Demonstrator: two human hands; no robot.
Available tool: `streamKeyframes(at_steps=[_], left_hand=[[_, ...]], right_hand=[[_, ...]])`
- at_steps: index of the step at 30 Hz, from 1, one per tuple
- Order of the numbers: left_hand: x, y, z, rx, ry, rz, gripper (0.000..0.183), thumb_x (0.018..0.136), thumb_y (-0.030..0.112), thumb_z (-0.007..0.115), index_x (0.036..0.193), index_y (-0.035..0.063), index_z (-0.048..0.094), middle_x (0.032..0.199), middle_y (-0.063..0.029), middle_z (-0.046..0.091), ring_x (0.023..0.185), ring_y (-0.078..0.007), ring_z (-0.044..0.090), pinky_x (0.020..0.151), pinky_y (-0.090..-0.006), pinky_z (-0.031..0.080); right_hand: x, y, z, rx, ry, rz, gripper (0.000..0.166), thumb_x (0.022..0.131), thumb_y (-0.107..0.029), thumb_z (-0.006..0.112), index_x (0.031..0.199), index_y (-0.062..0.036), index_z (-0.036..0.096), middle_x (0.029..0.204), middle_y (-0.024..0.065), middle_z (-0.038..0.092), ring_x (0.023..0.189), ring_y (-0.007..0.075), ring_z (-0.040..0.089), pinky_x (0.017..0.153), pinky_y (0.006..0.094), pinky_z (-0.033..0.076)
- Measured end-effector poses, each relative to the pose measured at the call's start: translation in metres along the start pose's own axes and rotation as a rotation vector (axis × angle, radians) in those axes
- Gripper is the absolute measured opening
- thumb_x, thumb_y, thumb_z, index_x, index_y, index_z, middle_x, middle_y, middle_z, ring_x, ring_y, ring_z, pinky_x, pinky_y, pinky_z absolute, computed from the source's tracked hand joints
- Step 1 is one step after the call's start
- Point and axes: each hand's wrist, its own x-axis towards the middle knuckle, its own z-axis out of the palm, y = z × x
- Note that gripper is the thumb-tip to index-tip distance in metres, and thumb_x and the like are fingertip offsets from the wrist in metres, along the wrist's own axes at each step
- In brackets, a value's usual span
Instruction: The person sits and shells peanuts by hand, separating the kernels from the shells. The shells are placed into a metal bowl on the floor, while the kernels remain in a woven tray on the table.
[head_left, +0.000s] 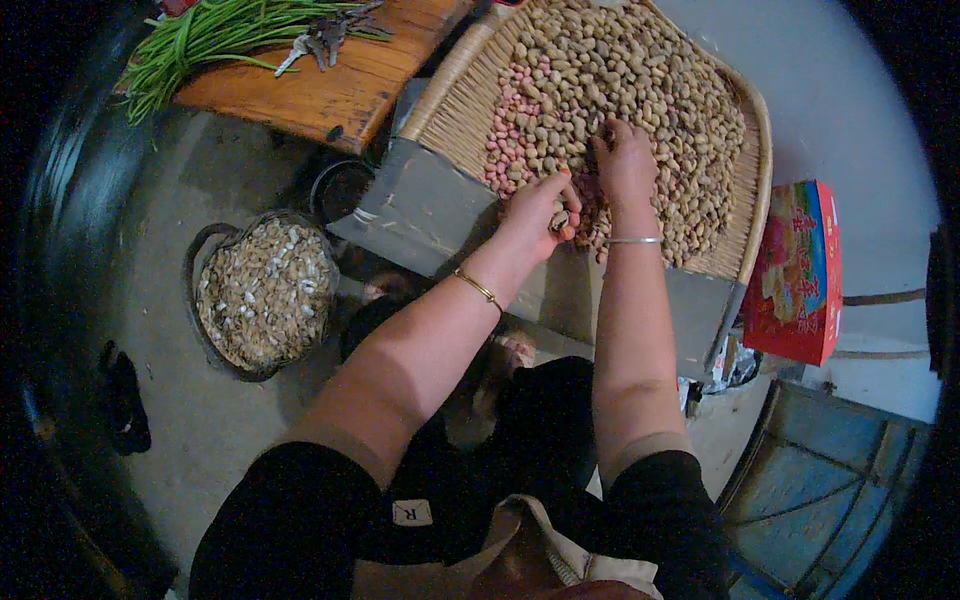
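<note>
A woven winnowing basket (759, 150) with a grey front edge lies before me, heaped with unshelled peanuts (600, 52). Shelled pink peanut kernels (504, 142) are gathered along its left side, and more lie beneath my hands. My left hand (536, 214), over the front of the basket, has curled fingers around a peanut shell (559, 219); the shell looks partly broken. Close by on the right, my right hand (628, 169) reaches into the unshelled peanuts. Its fingertips are bent down among them, and whether they grip one is hidden.
A container (201, 255) full of empty peanut shells (266, 292) stands on the floor at left. Green stalks (195, 45) and keys (319, 45) lie on a wooden table (315, 97). A red printed box (793, 274) is right of the basket. A dark shoe (124, 397) lies far left.
</note>
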Motion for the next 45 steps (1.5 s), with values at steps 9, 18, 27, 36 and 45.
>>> streamKeyframes(at_steps=[9, 18, 27, 36, 45], left_hand=[[-0.013, 0.013, 0.005, 0.287, 0.065, 0.208, 0.015, 0.082, 0.018, 0.049, 0.088, 0.0052, 0.055, 0.066, -0.0003, 0.05, 0.054, -0.0092, 0.045, 0.044, -0.0206, 0.037], [-0.009, 0.003, 0.0, 0.895, 0.018, 0.361, 0.01, 0.079, 0.011, 0.051, 0.077, 0.003, 0.057, 0.06, 0.0001, 0.053, 0.051, -0.0077, 0.047, 0.043, -0.0228, 0.039], [-0.013, 0.004, -0.002, 0.372, 0.056, 0.25, 0.006, 0.077, 0.013, 0.05, 0.075, 0.007, 0.05, 0.057, -0.0004, 0.048, 0.047, -0.0089, 0.044, 0.04, -0.0203, 0.034], [-0.008, 0.004, -0.006, 0.023, 0.009, 0.154, 0.01, 0.078, 0.018, 0.049, 0.081, 0.0089, 0.05, 0.063, -0.0001, 0.048, 0.054, -0.01, 0.046, 0.042, -0.0235, 0.035], [0.0, 0.003, -0.009, -0.218, 0.132, 0.047, 0.022, 0.079, 0.031, 0.049, 0.069, 0.0118, 0.048, 0.061, -0.0015, 0.048, 0.054, -0.0127, 0.046, 0.043, -0.0264, 0.036]], right_hand=[[-0.056, -0.006, -0.025, 0.731, -0.282, 0.248, 0.024, 0.081, -0.012, 0.048, 0.1, -0.0008, 0.055, 0.091, 0.0093, 0.058, 0.082, 0.0185, 0.055, 0.074, 0.0286, 0.042], [-0.091, -0.015, -0.022, 1.303, -0.216, 0.503, 0.019, 0.083, -0.009, 0.047, 0.098, 0.001, 0.054, 0.081, 0.003, 0.055, 0.069, 0.0082, 0.047, 0.062, 0.0199, 0.039], [-0.092, -0.034, -0.006, 1.008, -0.013, 0.331, 0.018, 0.083, -0.009, 0.046, 0.095, 0.0021, 0.052, 0.086, 0.0065, 0.053, 0.073, 0.0121, 0.05, 0.066, 0.0239, 0.042], [-0.085, -0.053, -0.022, 1.236, -0.102, 0.424, 0.017, 0.083, -0.006, 0.044, 0.098, -0.0016, 0.05, 0.077, 0.0053, 0.051, 0.059, 0.0106, 0.048, 0.051, 0.0233, 0.043], [-0.079, -0.043, -0.025, 0.826, -0.08, 0.003, 0.013, 0.078, -0.009, 0.051, 0.088, -0.0033, 0.057, 0.082, 0.0082, 0.056, 0.078, 0.0186, 0.053, 0.07, 0.0265, 0.042]])
